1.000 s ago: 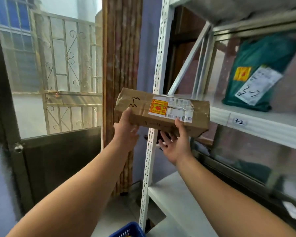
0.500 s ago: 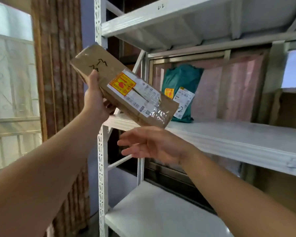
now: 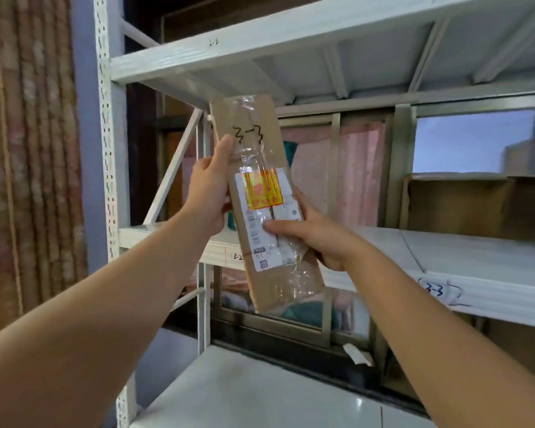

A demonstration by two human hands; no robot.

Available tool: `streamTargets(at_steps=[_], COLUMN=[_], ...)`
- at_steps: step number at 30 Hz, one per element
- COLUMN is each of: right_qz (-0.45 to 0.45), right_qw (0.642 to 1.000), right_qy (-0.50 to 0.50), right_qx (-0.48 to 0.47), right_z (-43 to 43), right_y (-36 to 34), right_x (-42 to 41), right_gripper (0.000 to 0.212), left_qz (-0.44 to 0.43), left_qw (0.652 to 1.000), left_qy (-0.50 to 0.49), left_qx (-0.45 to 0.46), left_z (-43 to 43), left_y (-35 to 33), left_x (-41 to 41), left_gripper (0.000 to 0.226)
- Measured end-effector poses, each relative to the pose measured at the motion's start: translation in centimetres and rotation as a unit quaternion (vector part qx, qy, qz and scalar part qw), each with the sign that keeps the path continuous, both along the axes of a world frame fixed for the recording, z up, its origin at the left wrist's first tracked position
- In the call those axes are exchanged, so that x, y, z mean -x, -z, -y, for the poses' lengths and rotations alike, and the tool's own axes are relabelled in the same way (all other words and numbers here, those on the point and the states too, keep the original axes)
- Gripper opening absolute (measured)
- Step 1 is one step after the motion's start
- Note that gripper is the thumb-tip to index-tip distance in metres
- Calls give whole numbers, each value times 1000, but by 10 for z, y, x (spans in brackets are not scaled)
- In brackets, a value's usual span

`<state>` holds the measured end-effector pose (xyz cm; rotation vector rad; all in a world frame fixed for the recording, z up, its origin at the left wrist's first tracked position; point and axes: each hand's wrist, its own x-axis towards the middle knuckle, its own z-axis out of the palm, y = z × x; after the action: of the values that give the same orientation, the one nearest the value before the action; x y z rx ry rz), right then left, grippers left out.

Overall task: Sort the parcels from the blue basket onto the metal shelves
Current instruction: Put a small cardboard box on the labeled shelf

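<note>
A long brown cardboard parcel (image 3: pixel 261 140) stands nearly upright in front of the white metal shelves (image 3: pixel 464 261). "3-3" is handwritten near its top, and a white shipping label with a yellow-red sticker sits at its middle. My left hand (image 3: pixel 209 193) grips its left edge, thumb up along the side. My right hand (image 3: pixel 314 233) holds the lower right part, thumb pressed on the label. The middle shelf's front lip carries handwritten marks "3-2" (image 3: pixel 237 257) and "3-3" (image 3: pixel 435 291). The blue basket is out of view.
A brown carton (image 3: pixel 464 205) stands on the middle shelf at right. A green parcel (image 3: pixel 289 149) is mostly hidden behind the held parcel. An upper shelf (image 3: pixel 260 41) runs overhead and a lower shelf (image 3: pixel 260 393) lies below. A perforated upright (image 3: pixel 105 149) stands at left.
The parcel has swung from a slant to nearly upright, handwriting now at the top. My right hand, open below it before, has taken hold of its lower part. The view has shifted right.
</note>
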<state>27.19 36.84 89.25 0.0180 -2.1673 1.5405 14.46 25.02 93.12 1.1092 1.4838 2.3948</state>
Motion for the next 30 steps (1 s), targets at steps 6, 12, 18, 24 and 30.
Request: streamTargets(at_steps=[6, 12, 18, 24, 30], right_qz=[-177, -158, -61, 32, 225], right_qw=[970, 939, 941, 928, 862], right_qy=[142, 299, 302, 337, 369], right_qx=[89, -69, -142, -157, -265], right_z=[-37, -82, -132, -192, -231], right_y=[-4, -21, -20, -13, -11], right_x=[-31, -83, -120, -138, -129], right_gripper=[99, 73, 81, 96, 62], left_qz=[-157, -212, -190, -194, -216], left_qw=[984, 967, 966, 951, 910], left_qy=[-2, 16, 53, 78, 45], left_qx=[85, 141, 165, 228, 351], left_z=[-50, -102, -159, -216, -260], left_y=[7, 25, 29, 39, 47], left_x=[-62, -96, -108, -126, -122], left_gripper=[41, 42, 58, 60, 46])
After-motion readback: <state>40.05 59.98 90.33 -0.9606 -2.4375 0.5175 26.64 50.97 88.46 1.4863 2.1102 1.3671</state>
